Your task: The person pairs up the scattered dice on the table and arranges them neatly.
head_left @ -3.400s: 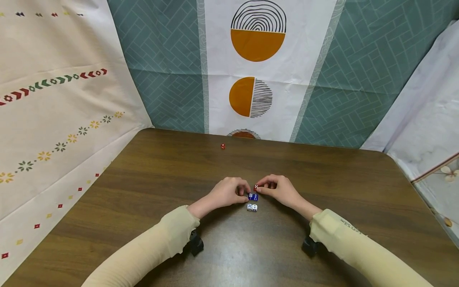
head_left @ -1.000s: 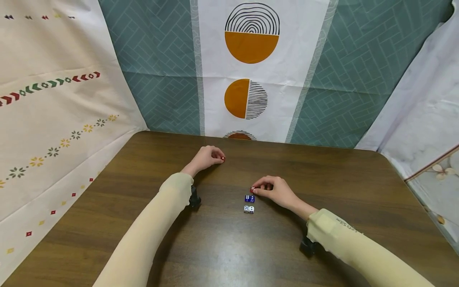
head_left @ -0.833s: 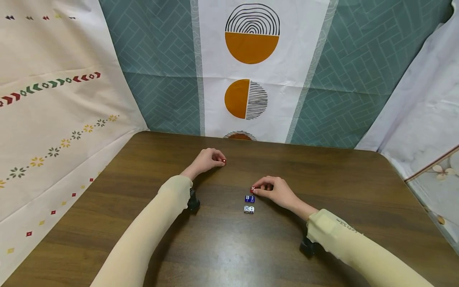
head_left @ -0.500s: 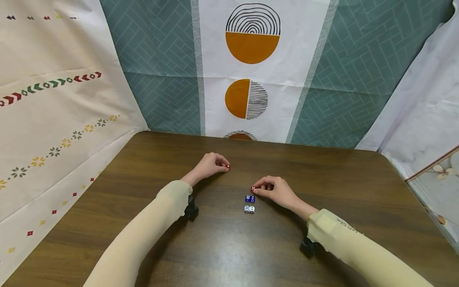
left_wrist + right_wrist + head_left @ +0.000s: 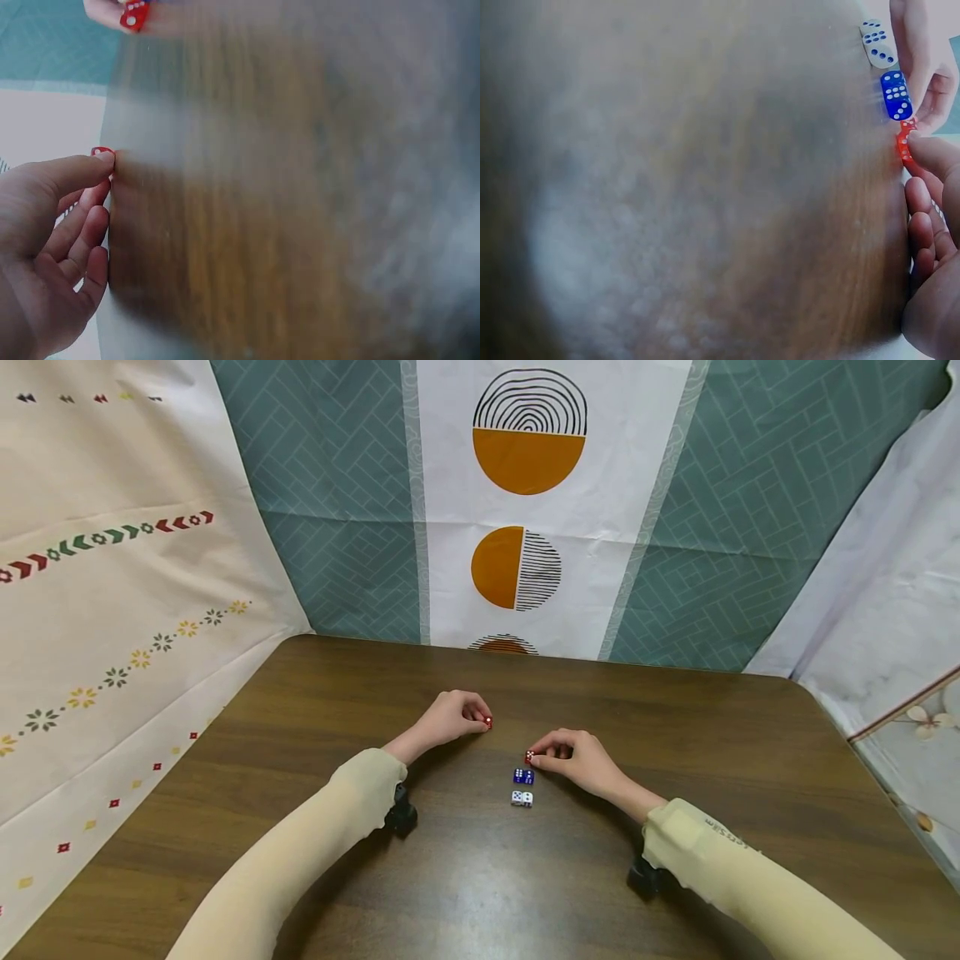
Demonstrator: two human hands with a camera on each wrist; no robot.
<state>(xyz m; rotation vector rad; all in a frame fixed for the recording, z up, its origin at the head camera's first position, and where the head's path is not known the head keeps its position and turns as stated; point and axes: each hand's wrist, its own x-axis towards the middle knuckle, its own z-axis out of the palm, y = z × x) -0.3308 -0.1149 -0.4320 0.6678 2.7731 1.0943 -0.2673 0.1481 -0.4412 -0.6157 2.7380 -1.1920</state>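
My left hand (image 5: 450,718) pinches a red die (image 5: 488,722) between thumb and fingertips, left of and behind the other dice. In the left wrist view that red die (image 5: 103,152) peeks out past the thumb. My right hand (image 5: 576,760) holds a second red die (image 5: 529,757) at the table, just behind two blue dice (image 5: 523,777) that sit side by side. Nearer to me, a pair of white dice (image 5: 522,798) stands in a row of its own. The right wrist view shows the blue dice (image 5: 896,95) between the white ones (image 5: 877,43) and the red.
A brown wooden table (image 5: 480,877) spreads under both forearms. Patterned cloths hang along its back edge and its left and right sides. A black wrist device (image 5: 402,814) sits under the left sleeve, another (image 5: 642,877) under the right.
The red die at the back was picked up by my left hand, which has since come nearer and to the right with it. My right hand stays at its red die.
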